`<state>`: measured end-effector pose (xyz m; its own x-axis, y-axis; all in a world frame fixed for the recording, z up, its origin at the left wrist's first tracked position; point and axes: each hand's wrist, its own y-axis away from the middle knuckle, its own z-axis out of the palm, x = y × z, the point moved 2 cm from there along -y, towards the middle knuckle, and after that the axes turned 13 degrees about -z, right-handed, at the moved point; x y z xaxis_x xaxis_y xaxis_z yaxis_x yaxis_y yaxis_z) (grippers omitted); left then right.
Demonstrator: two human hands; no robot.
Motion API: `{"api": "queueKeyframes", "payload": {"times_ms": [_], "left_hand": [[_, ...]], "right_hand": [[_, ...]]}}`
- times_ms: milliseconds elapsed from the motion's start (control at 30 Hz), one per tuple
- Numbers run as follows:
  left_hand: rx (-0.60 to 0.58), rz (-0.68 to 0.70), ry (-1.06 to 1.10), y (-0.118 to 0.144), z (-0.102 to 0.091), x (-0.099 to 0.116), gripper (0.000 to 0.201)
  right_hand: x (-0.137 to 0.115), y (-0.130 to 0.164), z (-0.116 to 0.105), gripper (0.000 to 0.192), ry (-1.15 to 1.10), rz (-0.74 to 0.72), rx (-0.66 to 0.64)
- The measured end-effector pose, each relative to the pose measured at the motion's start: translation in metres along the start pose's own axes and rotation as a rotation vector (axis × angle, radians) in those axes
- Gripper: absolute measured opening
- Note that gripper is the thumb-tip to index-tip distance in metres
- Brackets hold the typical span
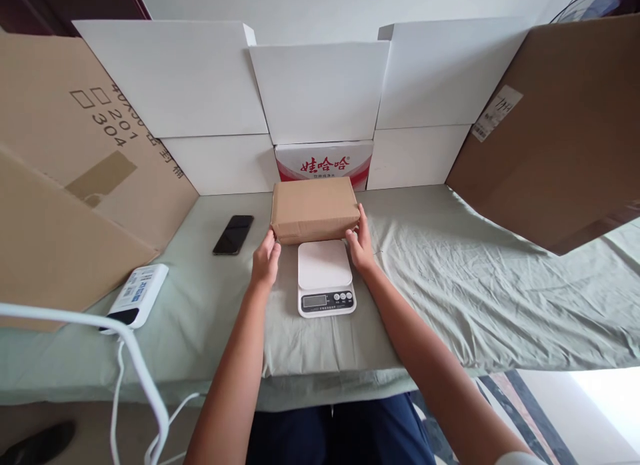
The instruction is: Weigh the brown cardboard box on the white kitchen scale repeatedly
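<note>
A closed brown cardboard box (pixel 316 201) is gripped at its two near corners by my hands. My left hand (pixel 267 259) presses on its left end, the thumb toward me and the fingers partly hidden behind the corner. On the right end, my right hand (pixel 361 241) has its thumb on the front face and its fingers along the side. Just in front of the box stands a white kitchen scale (pixel 325 268) with a bare platform, a dark display and several round buttons. Whether the box touches the table behind the scale, I cannot tell.
A black smartphone (pixel 233 235) lies left of the box on the green cloth (pixel 425 251). Farther left is a white device (pixel 143 291) with a cable. White boxes (pixel 320 91) stand along the back, and large cardboard cartons flank both sides. A white tube (pixel 135 358) curves across the lower left.
</note>
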<state>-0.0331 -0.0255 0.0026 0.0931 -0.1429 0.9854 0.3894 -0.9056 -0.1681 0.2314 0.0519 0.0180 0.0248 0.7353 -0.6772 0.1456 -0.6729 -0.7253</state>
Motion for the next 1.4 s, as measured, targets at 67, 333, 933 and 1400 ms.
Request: {"api": "queueKeyframes", "payload": {"times_ms": [67,333,933,1400], "left_hand": [[-0.007,0.118,-0.062,0.01,0.0,0.007,0.089],[0.018,0.156,-0.084,0.078,0.004,0.017,0.094],[0.032,0.045,0.018,0.112,-0.003,0.006,0.085],[0.08,-0.106,0.111,0.11,-0.001,0.007,0.078]], "right_hand": [[-0.008,0.001,-0.002,0.082,0.055,-0.089,-0.011],[-0.044,0.042,-0.026,0.073,0.161,-0.113,0.004],[-0.06,0.065,-0.028,0.062,0.092,-0.043,0.07],[-0.071,0.06,-0.031,0.062,0.086,0.009,0.059]]}}
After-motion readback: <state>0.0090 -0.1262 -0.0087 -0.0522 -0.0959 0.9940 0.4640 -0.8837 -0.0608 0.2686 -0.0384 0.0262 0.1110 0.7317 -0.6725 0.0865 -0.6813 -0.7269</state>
